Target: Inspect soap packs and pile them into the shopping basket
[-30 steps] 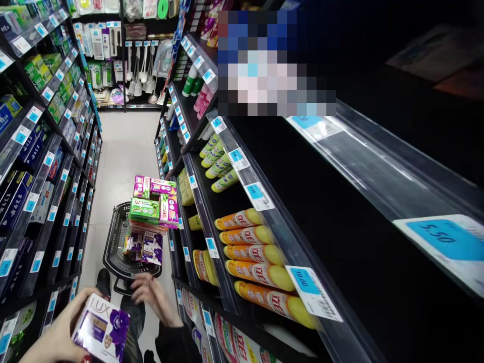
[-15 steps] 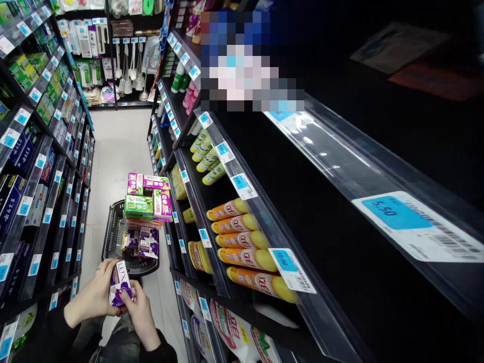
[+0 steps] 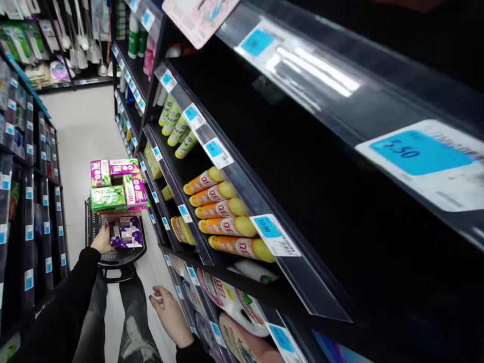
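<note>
My left hand [image 3: 101,241] reaches down into a black shopping basket [image 3: 113,260] on the floor. Its fingers close on the left side of a purple and white LUX soap box [image 3: 115,237]; the fingertips are partly hidden. More LUX boxes [image 3: 131,236] lie right beside it. Behind them rises a stack of larger packs, among them a green pack [image 3: 108,198] and a pink and green pack [image 3: 135,191]. My right hand [image 3: 170,313] is empty, fingers apart and slightly bent, near the lower right shelf.
Along the right runs a shelf holding orange bottles with yellow ends [image 3: 227,225], green and yellow bottles [image 3: 177,128] and large detergent packs [image 3: 219,290]. Price-tagged shelves [image 3: 28,191] line the left. Hanging utensils [image 3: 79,45] close the aisle's far end. My legs stand behind the basket.
The LUX box, earlier between both hands, went down into the basket with my left hand. My right hand let go and moved right. The view shifted right and down.
</note>
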{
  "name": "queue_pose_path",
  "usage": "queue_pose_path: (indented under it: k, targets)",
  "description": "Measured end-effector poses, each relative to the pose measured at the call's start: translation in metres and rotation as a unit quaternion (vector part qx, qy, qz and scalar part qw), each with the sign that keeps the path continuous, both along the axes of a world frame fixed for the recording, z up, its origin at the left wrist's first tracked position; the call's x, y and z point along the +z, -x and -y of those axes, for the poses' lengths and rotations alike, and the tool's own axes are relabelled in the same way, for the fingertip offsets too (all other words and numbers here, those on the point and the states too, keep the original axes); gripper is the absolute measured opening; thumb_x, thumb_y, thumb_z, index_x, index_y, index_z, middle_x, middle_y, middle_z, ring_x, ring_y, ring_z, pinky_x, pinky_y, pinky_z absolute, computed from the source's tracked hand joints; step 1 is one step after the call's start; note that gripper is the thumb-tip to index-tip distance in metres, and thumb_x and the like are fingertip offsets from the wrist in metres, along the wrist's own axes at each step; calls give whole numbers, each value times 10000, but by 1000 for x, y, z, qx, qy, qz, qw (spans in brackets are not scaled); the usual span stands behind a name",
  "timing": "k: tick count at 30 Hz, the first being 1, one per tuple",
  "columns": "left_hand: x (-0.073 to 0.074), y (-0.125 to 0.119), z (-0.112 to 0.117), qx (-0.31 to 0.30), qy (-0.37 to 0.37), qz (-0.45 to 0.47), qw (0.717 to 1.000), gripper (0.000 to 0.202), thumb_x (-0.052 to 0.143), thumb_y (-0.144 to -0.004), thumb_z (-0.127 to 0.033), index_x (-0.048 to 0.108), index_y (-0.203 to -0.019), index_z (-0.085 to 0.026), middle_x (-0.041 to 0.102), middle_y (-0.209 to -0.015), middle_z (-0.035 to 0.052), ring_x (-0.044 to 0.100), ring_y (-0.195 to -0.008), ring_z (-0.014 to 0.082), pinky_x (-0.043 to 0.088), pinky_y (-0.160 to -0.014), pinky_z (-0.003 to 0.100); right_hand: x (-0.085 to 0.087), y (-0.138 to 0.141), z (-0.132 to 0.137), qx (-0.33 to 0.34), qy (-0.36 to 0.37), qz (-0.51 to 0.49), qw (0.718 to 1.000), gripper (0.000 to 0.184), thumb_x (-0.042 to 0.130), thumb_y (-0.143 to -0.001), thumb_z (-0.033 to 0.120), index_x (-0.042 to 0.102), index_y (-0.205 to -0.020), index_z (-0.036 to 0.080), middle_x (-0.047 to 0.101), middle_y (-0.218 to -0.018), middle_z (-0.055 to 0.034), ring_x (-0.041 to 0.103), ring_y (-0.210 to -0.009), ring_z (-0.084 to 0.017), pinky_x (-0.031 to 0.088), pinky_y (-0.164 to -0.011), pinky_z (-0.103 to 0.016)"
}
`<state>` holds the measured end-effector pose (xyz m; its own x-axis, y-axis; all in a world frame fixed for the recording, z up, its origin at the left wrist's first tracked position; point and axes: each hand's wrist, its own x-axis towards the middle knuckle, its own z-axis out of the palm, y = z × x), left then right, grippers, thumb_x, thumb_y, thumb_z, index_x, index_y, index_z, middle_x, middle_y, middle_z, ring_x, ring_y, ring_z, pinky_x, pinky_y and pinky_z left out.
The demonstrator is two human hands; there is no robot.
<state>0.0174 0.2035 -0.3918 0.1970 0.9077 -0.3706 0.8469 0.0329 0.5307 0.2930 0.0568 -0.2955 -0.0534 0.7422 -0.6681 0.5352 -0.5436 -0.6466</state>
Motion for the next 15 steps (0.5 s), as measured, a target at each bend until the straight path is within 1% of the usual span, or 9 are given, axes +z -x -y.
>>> queue_pose_path:
  k: [3, 6, 10, 12, 15]
  targets:
    - [-29, -2, -2, 21, 0, -37, 999, 493, 610, -840, -338, 456, -1280, -178, 435, -1348, 120, 446, -1200, 314, 392, -975, 545, -11, -22, 25, 2, 39, 32, 999, 283, 480, -789, 281, 626, -999, 162, 683, -945, -133, 664, -785, -242, 501, -774, -374]
    - [-49, 0, 0, 41, 3, -47, 998, 586, 621, -827, -338, 384, -1341, -189, 375, -1391, 135, 455, -1180, 317, 414, -951, 529, -19, -28, 47, 18, 75, 50, 996, 282, 464, -802, 266, 626, -1009, 164, 691, -953, -129, 670, -820, -237, 503, -771, -346]
    - [-68, 3, 1, 42, -3, -24, 999, 624, 623, -827, -326, 344, -1370, -201, 351, -1412, 138, 468, -1176, 312, 441, -936, 511, -23, -19, 63, 57, 111, 61, 990, 310, 481, -780, 206, 628, -1047, 153, 685, -998, -131, 650, -944, -251, 483, -817, -329]
    - [-76, 5, 2, 45, -14, -6, 999, 615, 618, -833, -326, 344, -1370, -201, 357, -1412, 136, 453, -1201, 320, 432, -951, 523, -23, -12, 65, 78, 126, 56, 987, 336, 487, -772, 181, 626, -1074, 133, 682, -1019, -135, 644, -972, -248, 477, -825, -312]
    - [-86, 7, 5, 51, -30, 23, 998, 608, 607, -843, -330, 337, -1373, -204, 371, -1410, 134, 438, -1227, 326, 428, -960, 535, -21, -6, 63, 103, 141, 52, 983, 348, 490, -775, 169, 623, -1095, 133, 677, -1050, -126, 639, -999, -233, 468, -842, -283]
